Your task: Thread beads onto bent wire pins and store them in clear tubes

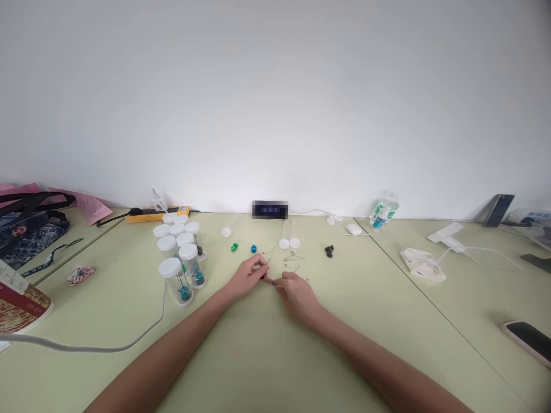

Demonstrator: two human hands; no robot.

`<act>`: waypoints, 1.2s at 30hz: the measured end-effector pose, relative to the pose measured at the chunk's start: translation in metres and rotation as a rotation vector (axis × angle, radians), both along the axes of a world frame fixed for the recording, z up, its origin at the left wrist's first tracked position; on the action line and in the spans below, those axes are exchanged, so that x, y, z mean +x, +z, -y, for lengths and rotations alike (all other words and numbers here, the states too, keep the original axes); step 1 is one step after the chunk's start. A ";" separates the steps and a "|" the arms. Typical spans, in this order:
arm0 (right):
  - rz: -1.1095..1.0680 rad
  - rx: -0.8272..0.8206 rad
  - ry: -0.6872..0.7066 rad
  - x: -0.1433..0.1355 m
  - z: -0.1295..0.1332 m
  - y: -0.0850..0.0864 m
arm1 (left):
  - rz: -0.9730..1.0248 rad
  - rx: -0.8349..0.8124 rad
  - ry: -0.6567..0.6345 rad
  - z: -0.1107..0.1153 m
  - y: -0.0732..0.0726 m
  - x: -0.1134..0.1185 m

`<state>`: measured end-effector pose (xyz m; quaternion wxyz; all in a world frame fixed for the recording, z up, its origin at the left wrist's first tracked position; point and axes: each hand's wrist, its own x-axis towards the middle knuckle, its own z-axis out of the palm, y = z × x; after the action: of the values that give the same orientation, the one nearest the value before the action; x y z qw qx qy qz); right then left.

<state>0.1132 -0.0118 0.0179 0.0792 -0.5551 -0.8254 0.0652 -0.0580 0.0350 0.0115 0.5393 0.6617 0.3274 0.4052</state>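
My left hand is closed in a pinch around a thin metal rod, whose tip sticks up past the fingers. A small dark bit shows under those fingertips. Fingertip to fingertip with it, my right hand is also closed; what it pinches is too small to make out. Just beyond the hands lie several thin bent metal pieces. A blue bead-like piece and a green one rest behind my left hand. Several black pieces form a small cluster to the right.
Clear tubes with white caps stand grouped at left, some holding blue pieces. Other clear tubes lie near the wall by a dark display. A white mouse, a bottle and a phone are right; a cable crosses the left.
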 end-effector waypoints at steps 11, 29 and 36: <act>0.010 0.021 0.012 0.000 0.002 0.000 | 0.002 -0.002 -0.009 -0.001 -0.002 0.000; 0.025 0.072 0.013 0.001 -0.002 -0.008 | 0.012 -0.020 -0.001 -0.002 -0.003 -0.002; 0.068 0.085 0.031 0.001 -0.002 -0.007 | 0.048 -0.047 -0.030 -0.005 0.000 -0.003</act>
<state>0.1141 -0.0101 0.0104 0.0738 -0.5401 -0.8383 0.0123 -0.0605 0.0401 0.0111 0.5685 0.6437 0.3140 0.4049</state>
